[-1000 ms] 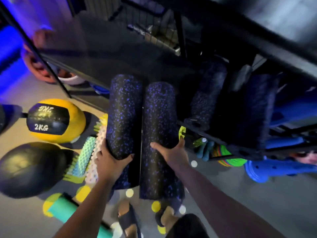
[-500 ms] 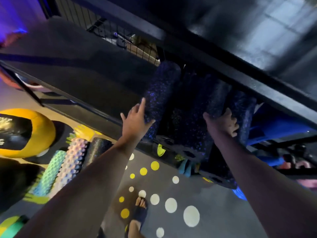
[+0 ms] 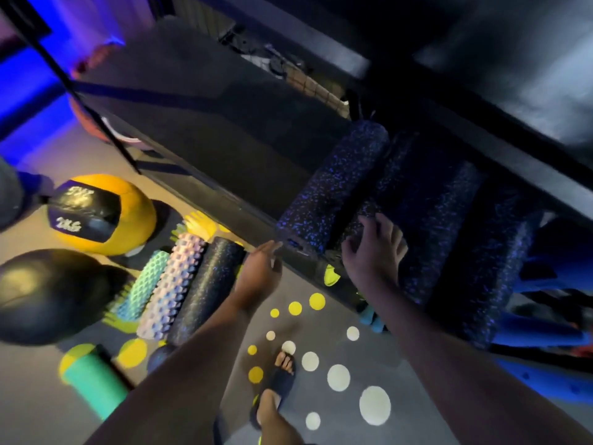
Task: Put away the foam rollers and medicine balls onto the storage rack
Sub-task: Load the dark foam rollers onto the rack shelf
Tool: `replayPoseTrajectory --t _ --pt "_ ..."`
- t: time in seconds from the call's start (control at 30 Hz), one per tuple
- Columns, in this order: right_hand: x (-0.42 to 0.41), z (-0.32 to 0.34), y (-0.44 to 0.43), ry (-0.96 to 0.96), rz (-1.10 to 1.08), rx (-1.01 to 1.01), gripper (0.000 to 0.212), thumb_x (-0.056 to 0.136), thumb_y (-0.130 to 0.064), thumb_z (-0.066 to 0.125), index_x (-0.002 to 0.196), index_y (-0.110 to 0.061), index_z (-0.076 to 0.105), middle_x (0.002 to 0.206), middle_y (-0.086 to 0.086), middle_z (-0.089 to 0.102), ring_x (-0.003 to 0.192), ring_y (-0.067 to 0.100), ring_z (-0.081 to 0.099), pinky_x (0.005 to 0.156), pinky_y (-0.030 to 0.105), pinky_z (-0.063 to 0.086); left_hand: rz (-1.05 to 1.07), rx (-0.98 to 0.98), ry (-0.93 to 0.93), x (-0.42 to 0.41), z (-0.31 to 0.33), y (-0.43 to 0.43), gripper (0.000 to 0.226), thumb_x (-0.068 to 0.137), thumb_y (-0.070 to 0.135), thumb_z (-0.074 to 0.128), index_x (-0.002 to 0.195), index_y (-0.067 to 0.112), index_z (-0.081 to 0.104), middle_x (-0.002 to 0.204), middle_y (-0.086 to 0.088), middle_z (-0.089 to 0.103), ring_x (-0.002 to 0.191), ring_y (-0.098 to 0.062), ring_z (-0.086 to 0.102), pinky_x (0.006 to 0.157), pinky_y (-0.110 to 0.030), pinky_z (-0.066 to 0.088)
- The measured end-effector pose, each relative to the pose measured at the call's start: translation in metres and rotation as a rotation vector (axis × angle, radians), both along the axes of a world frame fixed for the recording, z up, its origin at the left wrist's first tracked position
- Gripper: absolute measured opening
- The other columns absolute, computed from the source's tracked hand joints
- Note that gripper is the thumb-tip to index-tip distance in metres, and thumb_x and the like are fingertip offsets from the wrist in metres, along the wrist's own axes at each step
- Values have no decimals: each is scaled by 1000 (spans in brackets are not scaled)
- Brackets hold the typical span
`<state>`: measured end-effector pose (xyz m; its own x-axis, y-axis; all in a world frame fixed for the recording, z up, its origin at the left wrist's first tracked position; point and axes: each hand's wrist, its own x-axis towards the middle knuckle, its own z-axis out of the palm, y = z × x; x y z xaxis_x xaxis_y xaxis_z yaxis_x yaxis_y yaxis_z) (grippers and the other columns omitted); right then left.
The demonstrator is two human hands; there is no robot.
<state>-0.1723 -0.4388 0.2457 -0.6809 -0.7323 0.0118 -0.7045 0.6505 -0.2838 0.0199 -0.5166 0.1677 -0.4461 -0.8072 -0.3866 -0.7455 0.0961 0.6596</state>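
Several black foam rollers with blue speckles lie side by side on the dark storage rack's shelf (image 3: 205, 175), the leftmost roller (image 3: 333, 184) nearest the bare shelf. My right hand (image 3: 373, 252) rests with spread fingers on the end of the second roller (image 3: 382, 187). My left hand (image 3: 260, 271) hangs open and empty just off the shelf's front edge. On the floor at left lie a speckled black roller (image 3: 208, 287), a pale knobbly roller (image 3: 173, 284), a teal ridged roller (image 3: 144, 284), a smooth teal roller (image 3: 93, 383), a yellow-and-black 2 kg medicine ball (image 3: 102, 213) and a black medicine ball (image 3: 54, 293).
The rack's upper shelf (image 3: 481, 75) overhangs the rollers. Blue items (image 3: 545, 335) sit on the lower right of the rack. My sandalled feet (image 3: 279, 377) stand on the grey floor (image 3: 337, 377) with white and yellow dots. A black upright post (image 3: 80, 91) runs at the left.
Both speckled rollers went from my hands onto the shelf. My left hand has since drawn back off the leftmost roller; my right hand shifted left onto the second roller's end.
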Motion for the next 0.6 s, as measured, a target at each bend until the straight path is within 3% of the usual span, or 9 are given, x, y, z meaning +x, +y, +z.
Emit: replayPoseTrajectory --t 0.17,0.33,0.43,0.6 --pt "105 -43 -21 -60 197 42 41 75 -22 75 115 -17 69 129 14 59 118 40 52 95 49 40 144 153 -130 116 -33 31 43 95 12 53 137 18 60 137 -9 64 127 -31 59 103 -36 46" --pt "211 -109 -23 -224 352 411 35 86 -32 64 118 -17 64 128 10 56 124 34 46 101 46 35 477 367 -226 269 -78 64 51 81 27 58 131 14 60 116 -13 73 102 -31 70 83 -37 53" --pt "264 -156 -23 -347 335 580 41 91 -36 59 127 -17 57 135 12 53 128 35 45 104 45 36 635 369 -276 326 -95 76 43 94 10 61 137 10 57 119 -18 71 104 -35 69 83 -38 48" --pt "330 -249 -30 -545 133 690 63 93 -40 61 145 -9 42 148 17 43 136 39 41 109 48 37 738 411 -279 378 -180 72 46 96 16 60 142 17 54 116 -17 72 108 -38 67 85 -38 49"
